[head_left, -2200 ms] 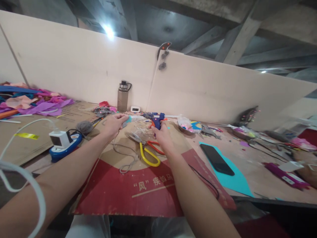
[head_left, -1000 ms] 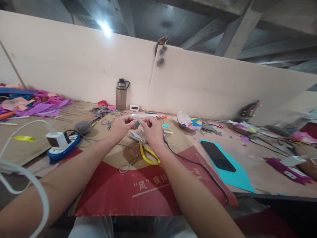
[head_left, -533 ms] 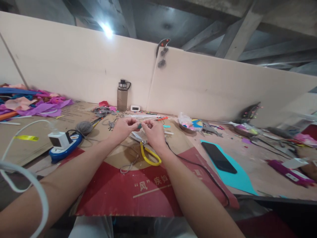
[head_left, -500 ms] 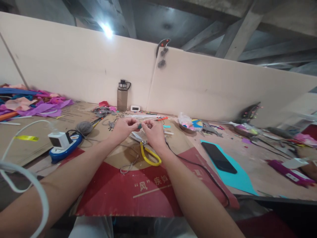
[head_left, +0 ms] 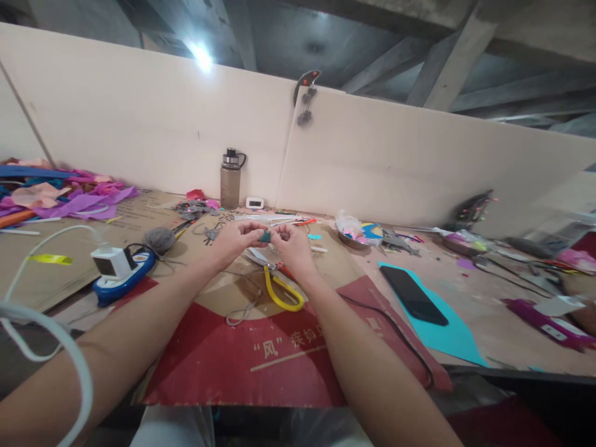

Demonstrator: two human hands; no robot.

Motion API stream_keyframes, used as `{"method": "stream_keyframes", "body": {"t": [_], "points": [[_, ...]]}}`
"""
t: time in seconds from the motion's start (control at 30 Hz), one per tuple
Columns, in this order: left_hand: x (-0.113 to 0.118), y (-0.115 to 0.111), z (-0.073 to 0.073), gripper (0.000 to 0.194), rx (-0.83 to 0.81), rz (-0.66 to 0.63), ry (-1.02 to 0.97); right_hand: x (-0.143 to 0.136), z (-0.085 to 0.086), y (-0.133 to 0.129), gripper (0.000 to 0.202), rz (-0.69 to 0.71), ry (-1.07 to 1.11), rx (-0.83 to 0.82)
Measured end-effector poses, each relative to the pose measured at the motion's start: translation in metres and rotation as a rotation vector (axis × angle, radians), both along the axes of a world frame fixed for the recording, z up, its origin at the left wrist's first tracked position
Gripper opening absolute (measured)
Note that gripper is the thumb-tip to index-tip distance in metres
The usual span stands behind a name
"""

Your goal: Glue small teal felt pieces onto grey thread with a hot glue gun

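Pinching hands: the left hand (head_left: 238,242) has thumb and fingers closed on the teal piece (head_left: 265,237); the right hand (head_left: 297,248) has its fingertips drawn together at the piece's right end, and whether they grip it I cannot tell.
Teal piece: between both hands, just beyond the scissors (head_left: 269,284).
Scissors: lying on the cardboard (head_left: 218,366), yellow loop toward the person, red loop partly hidden by the right hand.
Cardboard: brown and red, flat on the counter (head_left: 447,279) beneath the scissors.
String (head_left: 238,321): grey, just left of the scissors' yellow loop.
Yarn (head_left: 159,239): grey ball, left of the scissors.
Power strip (head_left: 123,287): blue-edged, farther left of the scissors, white plug (head_left: 112,263) in it.
Bottle (head_left: 230,186): upright, well beyond the scissors.
Phone (head_left: 413,295): right of the scissors, on a turquoise sheet (head_left: 459,341).
Cord (head_left: 391,326): black, right of the scissors, crossing the cardboard.
Scraps (head_left: 79,198): purple, pink and blue, heaped far left of the scissors.
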State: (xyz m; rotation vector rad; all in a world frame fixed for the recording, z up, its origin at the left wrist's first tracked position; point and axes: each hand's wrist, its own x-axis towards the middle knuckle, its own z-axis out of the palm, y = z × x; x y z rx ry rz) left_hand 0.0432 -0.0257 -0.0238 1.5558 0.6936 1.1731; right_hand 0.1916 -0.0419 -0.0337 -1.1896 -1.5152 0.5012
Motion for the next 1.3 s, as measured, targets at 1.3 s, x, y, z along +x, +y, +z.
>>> {"method": "stream_keyframes", "body": {"t": [1.3], "points": [[-0.001, 0.003, -0.005, 0.014, 0.084, 0.178, 0.027, -0.009, -0.005, -0.014, 0.014, 0.002, 0.002, 0.042]]}}
